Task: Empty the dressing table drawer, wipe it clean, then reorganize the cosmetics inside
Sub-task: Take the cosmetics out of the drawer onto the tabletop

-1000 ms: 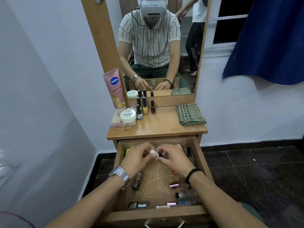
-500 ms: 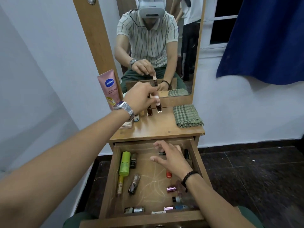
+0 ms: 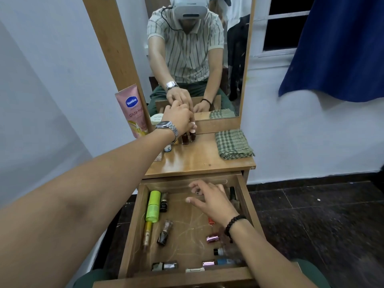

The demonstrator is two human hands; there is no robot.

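The open drawer (image 3: 133, 235) holds scattered cosmetics: a green tube (image 3: 153, 205), a dark bottle (image 3: 165, 232), and small vials along its front and right side. The right hand (image 3: 209, 199) hovers over the drawer's back with fingers spread, holding nothing. Farther, on the tabletop (image 3: 199, 159), the left hand (image 3: 179, 119) pinches the cap of a nail polish (image 3: 192, 136) standing upright beside other bottles. A folded cloth (image 3: 232, 144) lies to the right.

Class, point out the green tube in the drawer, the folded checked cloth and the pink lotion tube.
green tube (image 3: 153, 205), head view, middle of its body
checked cloth (image 3: 233, 144), head view, centre of the top fold
pink lotion tube (image 3: 133, 110), head view, printed front
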